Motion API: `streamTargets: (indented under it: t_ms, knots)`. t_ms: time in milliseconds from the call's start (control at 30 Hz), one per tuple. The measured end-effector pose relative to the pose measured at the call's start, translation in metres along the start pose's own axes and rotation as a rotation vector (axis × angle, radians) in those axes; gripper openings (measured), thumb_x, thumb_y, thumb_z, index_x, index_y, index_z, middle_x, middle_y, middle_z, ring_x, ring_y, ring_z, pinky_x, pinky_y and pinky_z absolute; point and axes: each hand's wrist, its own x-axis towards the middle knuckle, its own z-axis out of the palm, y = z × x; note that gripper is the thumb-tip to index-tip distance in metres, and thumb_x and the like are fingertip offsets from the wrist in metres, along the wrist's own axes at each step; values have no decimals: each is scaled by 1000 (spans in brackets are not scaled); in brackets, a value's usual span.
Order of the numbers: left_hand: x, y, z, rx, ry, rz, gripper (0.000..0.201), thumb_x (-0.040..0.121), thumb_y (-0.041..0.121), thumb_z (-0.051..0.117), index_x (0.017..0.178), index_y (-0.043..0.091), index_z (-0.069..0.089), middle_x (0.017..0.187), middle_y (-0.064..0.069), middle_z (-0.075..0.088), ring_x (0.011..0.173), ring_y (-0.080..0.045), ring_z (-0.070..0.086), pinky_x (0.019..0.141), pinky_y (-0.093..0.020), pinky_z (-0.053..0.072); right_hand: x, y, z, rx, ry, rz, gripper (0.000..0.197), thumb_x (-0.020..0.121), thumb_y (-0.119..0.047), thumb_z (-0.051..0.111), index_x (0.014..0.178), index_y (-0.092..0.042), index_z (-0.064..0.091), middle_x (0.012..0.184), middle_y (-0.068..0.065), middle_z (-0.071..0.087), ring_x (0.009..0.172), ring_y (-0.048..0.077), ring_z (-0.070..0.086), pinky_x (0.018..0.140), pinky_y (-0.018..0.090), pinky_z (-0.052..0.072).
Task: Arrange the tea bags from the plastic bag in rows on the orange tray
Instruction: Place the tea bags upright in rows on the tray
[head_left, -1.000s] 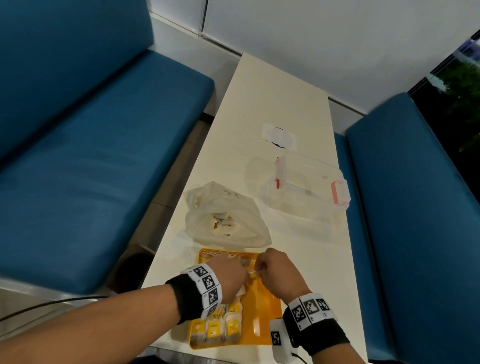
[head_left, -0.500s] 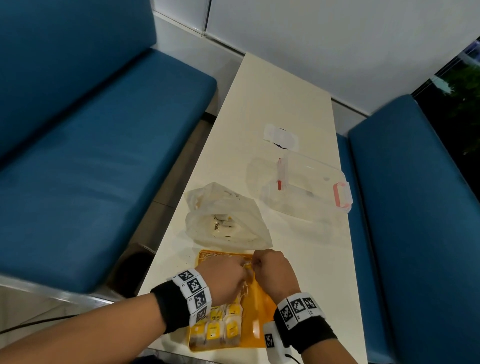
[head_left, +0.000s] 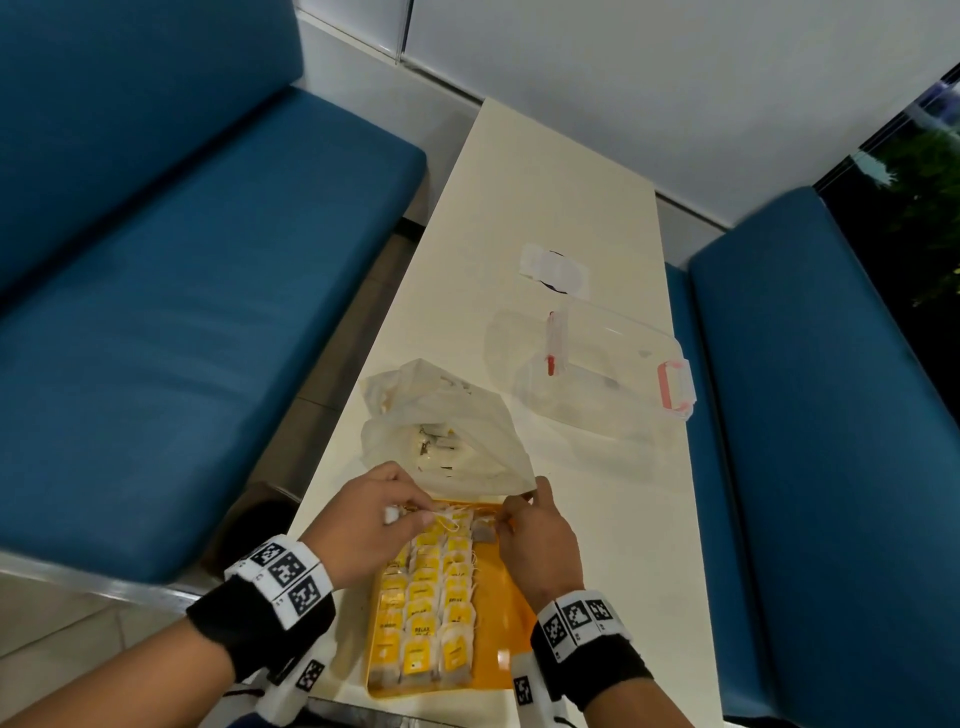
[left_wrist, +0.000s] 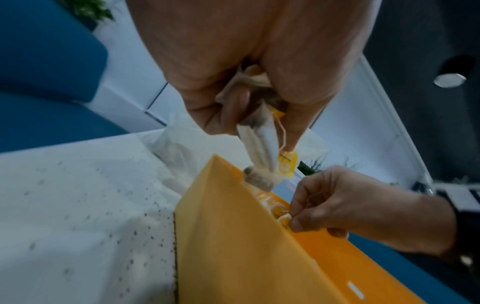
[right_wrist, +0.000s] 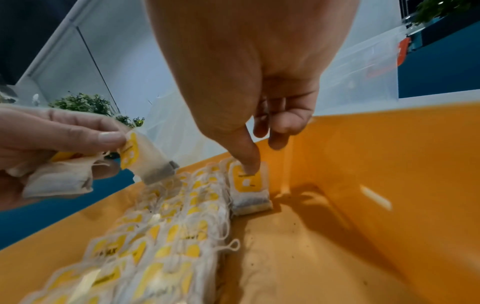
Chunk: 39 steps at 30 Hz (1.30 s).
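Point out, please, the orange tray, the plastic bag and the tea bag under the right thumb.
orange tray (head_left: 511, 597): head view, bare floor right of the rows.
plastic bag (head_left: 483, 441): head view, crumpled near side.
tea bag (right_wrist: 248, 186): right wrist view, its yellow tag, just below the thumb tip.

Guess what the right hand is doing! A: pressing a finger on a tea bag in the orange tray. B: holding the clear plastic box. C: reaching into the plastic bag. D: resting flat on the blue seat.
A: the right hand presses a fingertip on the yellow-labelled paper tea bag lying in the orange plastic tray, starting a new row beside the filled rows.
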Motion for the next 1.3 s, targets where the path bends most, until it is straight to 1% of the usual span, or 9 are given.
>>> streamTargets:
  t_ms: [300, 433, 533, 667, 800, 967, 1133, 1200, 1300]
  knots:
    - [2, -5, 3, -78, -33, -85, 8, 89, 25, 75, 93, 31, 78, 92, 16, 72, 94, 2, 64, 82, -12, 47, 4, -8, -2, 30, -4, 71, 20, 95, -22, 53, 99, -14, 71, 125, -2, 49, 86, 23, 64, 73, 32, 52]
    - [4, 0, 4, -73, -72, -93, 11, 90, 27, 74, 92, 37, 76, 92, 31, 70, 93, 8, 64, 77, -4, 44, 3, -11, -3, 40, 0, 68, 20, 94, -23, 53, 96, -12, 69, 121, -1, 50, 82, 24, 64, 72, 34, 53]
    - [6, 4, 6, -78, -86, -99, 8, 90, 28, 73, 94, 33, 78, 90, 25, 73, 92, 6, 65, 79, -8, 47, -1, -10, -9, 114, 31, 74, 15, 92, -23, 58, 98, -13, 67, 115, -2, 49, 80, 19, 60, 72, 30, 51]
    - [11, 11, 5, -63, -88, -62, 7, 90, 30, 73, 94, 30, 79, 89, 20, 74, 91, 5, 66, 82, -12, 49, -19, -5, -26, 512, 110, 91, 15, 82, -18, 72, 95, -21, 67, 100, -9, 63, 76, 7, 60, 70, 17, 48]
    - [16, 20, 9, -57, -104, -18, 6, 89, 29, 74, 90, 33, 78, 87, 20, 74, 89, 3, 66, 80, -12, 49, -35, -11, -35, 936, -109, 95, 20, 78, -13, 81, 94, -23, 73, 71, -3, 70, 62, 10, 62, 54, 20, 47]
    - [17, 25, 19, -61, -134, 1, 6, 89, 29, 74, 91, 32, 79, 87, 21, 74, 89, 4, 66, 77, -10, 47, -34, -16, -28, 980, -96, 86, 12, 84, -14, 78, 94, -9, 74, 61, 2, 68, 50, 8, 57, 49, 20, 42]
    - [13, 24, 11, -97, -97, -23, 10, 87, 30, 76, 94, 37, 76, 91, 21, 73, 93, 4, 65, 80, -10, 48, -35, -7, -25, 1000, -68, 149, 4, 91, -5, 68, 91, -2, 66, 62, 10, 68, 58, 17, 62, 47, 24, 41]
    - [10, 16, -2, -77, -27, -80, 10, 86, 32, 77, 94, 38, 76, 88, 15, 73, 90, 4, 64, 78, -12, 47, -32, 5, -22, 874, -51, 240, 8, 91, 0, 63, 88, -8, 63, 63, 6, 68, 57, 14, 63, 49, 22, 44]
    - [1, 1, -21, -7, 87, -168, 9, 83, 36, 79, 90, 39, 74, 84, 13, 71, 86, 1, 64, 72, -16, 44, -25, 16, -12, 625, -114, 308, 16, 90, -6, 60, 87, -21, 61, 74, 3, 71, 67, 14, 67, 62, 31, 54]
